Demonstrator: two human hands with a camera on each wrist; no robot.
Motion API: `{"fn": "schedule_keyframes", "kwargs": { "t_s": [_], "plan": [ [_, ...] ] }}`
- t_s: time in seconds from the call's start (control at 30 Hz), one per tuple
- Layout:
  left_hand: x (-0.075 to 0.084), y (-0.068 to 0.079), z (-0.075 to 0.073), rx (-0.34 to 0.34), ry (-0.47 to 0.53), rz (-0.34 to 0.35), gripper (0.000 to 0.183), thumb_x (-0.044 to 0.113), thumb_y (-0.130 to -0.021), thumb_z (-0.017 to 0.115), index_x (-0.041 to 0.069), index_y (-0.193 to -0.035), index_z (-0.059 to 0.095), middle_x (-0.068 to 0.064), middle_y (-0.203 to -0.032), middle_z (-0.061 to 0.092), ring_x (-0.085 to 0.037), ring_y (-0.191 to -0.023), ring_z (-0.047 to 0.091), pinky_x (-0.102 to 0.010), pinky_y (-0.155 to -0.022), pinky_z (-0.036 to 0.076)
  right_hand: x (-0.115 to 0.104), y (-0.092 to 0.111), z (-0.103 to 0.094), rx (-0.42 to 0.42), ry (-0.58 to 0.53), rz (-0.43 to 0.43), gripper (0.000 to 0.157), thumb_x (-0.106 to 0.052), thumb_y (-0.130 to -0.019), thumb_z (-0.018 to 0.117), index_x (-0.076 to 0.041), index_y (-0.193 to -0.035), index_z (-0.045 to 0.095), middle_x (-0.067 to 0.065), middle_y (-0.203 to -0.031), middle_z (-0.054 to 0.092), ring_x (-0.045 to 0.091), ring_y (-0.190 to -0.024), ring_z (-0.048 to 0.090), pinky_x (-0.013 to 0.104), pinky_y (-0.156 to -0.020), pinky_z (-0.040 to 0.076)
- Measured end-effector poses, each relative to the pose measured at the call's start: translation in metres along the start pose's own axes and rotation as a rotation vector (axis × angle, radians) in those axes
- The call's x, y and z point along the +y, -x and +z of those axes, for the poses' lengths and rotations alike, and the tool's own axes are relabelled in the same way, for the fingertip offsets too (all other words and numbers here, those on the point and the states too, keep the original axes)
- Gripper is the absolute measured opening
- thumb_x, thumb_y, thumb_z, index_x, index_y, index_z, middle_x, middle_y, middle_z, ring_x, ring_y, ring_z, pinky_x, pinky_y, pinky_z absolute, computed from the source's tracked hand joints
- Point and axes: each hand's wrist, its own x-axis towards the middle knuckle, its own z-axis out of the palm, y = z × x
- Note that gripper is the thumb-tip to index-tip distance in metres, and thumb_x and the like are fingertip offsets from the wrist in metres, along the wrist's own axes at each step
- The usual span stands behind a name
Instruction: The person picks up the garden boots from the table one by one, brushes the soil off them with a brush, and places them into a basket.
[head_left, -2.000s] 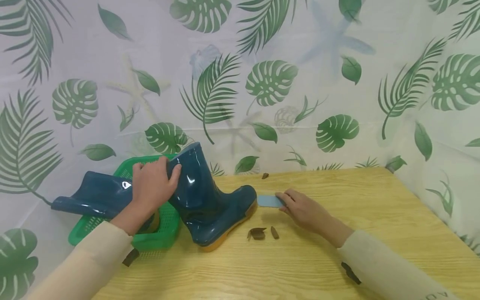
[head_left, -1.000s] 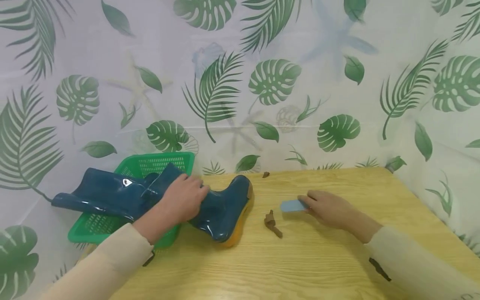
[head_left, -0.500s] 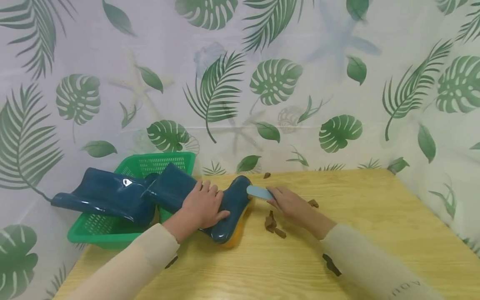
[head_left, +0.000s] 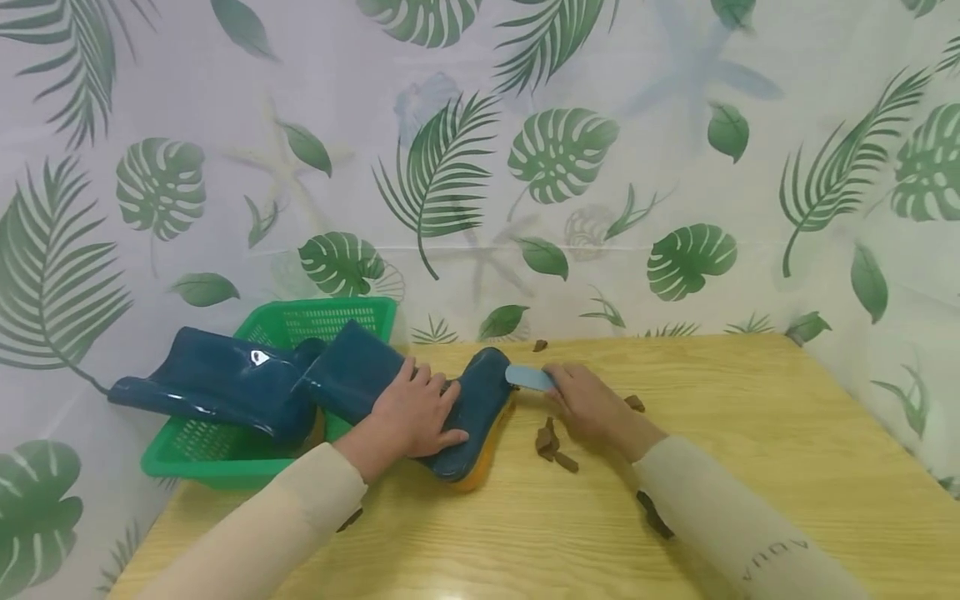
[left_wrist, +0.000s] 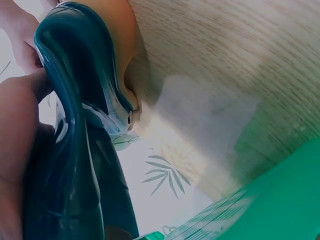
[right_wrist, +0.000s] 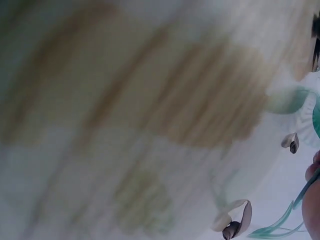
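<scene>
A dark blue rain boot [head_left: 348, 367] with an orange sole lies tilted, its shaft over the basket's rim and its toe to the right. My left hand [head_left: 416, 410] holds the boot round its ankle; in the left wrist view the thumb [left_wrist: 40, 82] touches the boot's side. Between my right hand's [head_left: 588, 402] fingers and thumb is a light blue brush [head_left: 527, 377], its end at the boot's toe. Any bristles underneath are hidden. The right wrist view is mostly blurred tabletop. Several brown clumps [head_left: 550, 442] lie on the table below the brush.
A second blue boot [head_left: 232, 383] lies across the green basket [head_left: 187, 477] on the left. More brown bits [head_left: 635, 403] are near the right forearm and at the back edge [head_left: 540, 345]. Behind the wooden table [head_left: 720, 417] hangs a leaf-patterned cloth [head_left: 450, 275].
The boot's shaft has come down from upright onto the basket. My left hand slid from the shaft's top to the ankle. The brush moved right, then back to the toe.
</scene>
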Motion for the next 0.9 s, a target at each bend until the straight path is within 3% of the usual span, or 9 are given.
{"fn": "schedule_keyframes", "kwargs": {
  "t_s": [0.23,0.43,0.73,0.9],
  "plan": [
    [-0.0017,-0.0007,-0.0009,-0.006,0.025,0.021,0.079,0.073,-0.095,0.038,0.018,-0.151,0.043,-0.008,-0.145,0.052,-0.035,-0.138,0.044,-0.056,-0.119,0.022,0.0062,0.0007,0.0009,-0.021,-0.037,-0.050,0.035,-0.015,-0.104,0.052,0.003,-0.134,0.048,0.024,-0.121,0.061,0.042,-0.115,0.059,0.055,-0.096,0.048],
    [-0.0022,-0.0002,-0.0002,-0.002,0.040,0.026,0.079,0.073,-0.095,0.038,0.017,-0.151,0.043,-0.009,-0.145,0.052,-0.034,-0.138,0.044,-0.057,-0.119,0.022,0.0075,-0.0014,0.0038,-0.020,-0.030,-0.068,0.035,-0.015,-0.104,0.051,0.002,-0.134,0.048,0.021,-0.118,0.061,0.039,-0.111,0.060,0.053,-0.093,0.049],
    [-0.0033,-0.0010,0.0001,-0.009,0.070,0.035,0.078,0.073,-0.095,0.038,0.018,-0.151,0.044,-0.008,-0.145,0.053,-0.034,-0.137,0.045,-0.057,-0.119,0.023,0.0082,-0.0046,0.0039,-0.032,0.009,0.000,0.039,-0.020,-0.105,0.049,0.000,-0.138,0.048,0.019,-0.125,0.061,0.036,-0.117,0.058,0.050,-0.099,0.047],
    [-0.0051,-0.0007,-0.0010,-0.006,0.069,0.035,0.077,0.072,-0.096,0.038,0.018,-0.151,0.044,-0.008,-0.145,0.053,-0.033,-0.137,0.045,-0.057,-0.119,0.023,0.0067,-0.0038,0.0000,-0.009,0.036,-0.025,0.039,-0.018,-0.105,0.051,0.000,-0.139,0.048,0.017,-0.120,0.062,0.033,-0.111,0.060,0.048,-0.094,0.050]
  ]
}}
